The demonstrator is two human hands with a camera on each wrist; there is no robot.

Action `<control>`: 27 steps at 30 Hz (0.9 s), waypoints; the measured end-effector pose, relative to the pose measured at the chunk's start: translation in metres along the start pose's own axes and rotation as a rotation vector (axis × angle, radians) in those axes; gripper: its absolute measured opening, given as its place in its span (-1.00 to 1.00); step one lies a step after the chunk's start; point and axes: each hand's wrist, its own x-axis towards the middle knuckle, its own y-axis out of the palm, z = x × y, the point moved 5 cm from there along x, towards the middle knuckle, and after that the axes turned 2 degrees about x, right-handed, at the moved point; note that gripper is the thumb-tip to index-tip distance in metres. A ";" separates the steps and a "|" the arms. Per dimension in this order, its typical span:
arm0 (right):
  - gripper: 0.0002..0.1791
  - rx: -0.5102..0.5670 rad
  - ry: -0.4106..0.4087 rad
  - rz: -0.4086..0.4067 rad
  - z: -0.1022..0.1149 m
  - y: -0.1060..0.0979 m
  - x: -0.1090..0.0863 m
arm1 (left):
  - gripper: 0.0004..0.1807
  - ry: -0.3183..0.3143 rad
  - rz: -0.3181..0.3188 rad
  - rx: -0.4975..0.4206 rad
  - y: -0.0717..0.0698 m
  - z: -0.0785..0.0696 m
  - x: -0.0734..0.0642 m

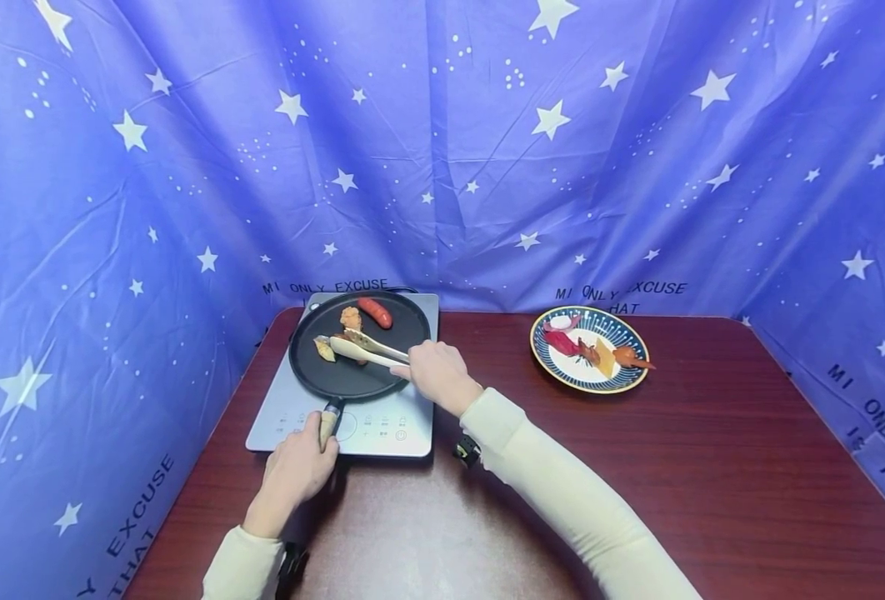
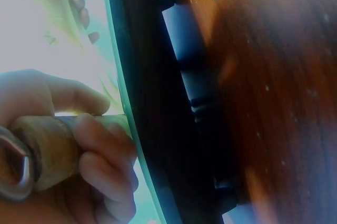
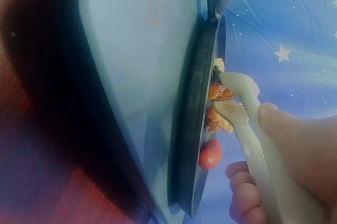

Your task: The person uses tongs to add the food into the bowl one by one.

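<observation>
My left hand point(image 1: 297, 467) grips the wooden handle point(image 1: 327, 423) of a round black frying pan point(image 1: 347, 383). The left wrist view shows its fingers curled round that handle, near the metal hanging ring point(image 2: 23, 174). Over the pan, my right hand point(image 1: 442, 377) holds cream-coloured tongs point(image 1: 378, 352). Their tips stand on either side of a glossy orange-brown food piece point(image 3: 220, 92); I cannot tell whether they pinch it. Around the tips lie a crumbly golden piece point(image 1: 350, 317) and a small yellowish piece point(image 1: 326, 349). A red scored sausage point(image 1: 375, 313) lies toward the pan's far edge.
Beneath the pan is a silver induction cooker point(image 1: 270, 417) with touch markings, on a dark red wooden table point(image 1: 682, 467). A blue-patterned plate point(image 1: 555, 371) with several food pieces stands to the right. A blue star-printed curtain point(image 1: 442, 167) surrounds the table.
</observation>
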 end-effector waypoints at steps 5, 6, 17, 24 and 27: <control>-0.50 0.003 -0.013 -0.005 0.003 0.000 0.003 | -0.56 0.001 -0.004 -0.001 -0.001 -0.001 0.000; -0.50 0.004 -0.014 -0.006 0.003 0.000 0.004 | -0.57 0.002 -0.005 0.000 -0.001 -0.001 0.000; -0.49 0.011 -0.012 0.017 0.010 0.004 0.008 | -0.57 -0.001 -0.001 0.002 0.001 0.000 0.000; -0.49 0.007 -0.007 0.013 0.010 0.000 0.008 | -0.57 0.007 -0.010 0.001 0.002 0.000 0.001; -0.50 0.008 0.001 0.009 0.008 -0.001 0.008 | -0.59 0.005 -0.010 0.002 0.002 0.000 0.001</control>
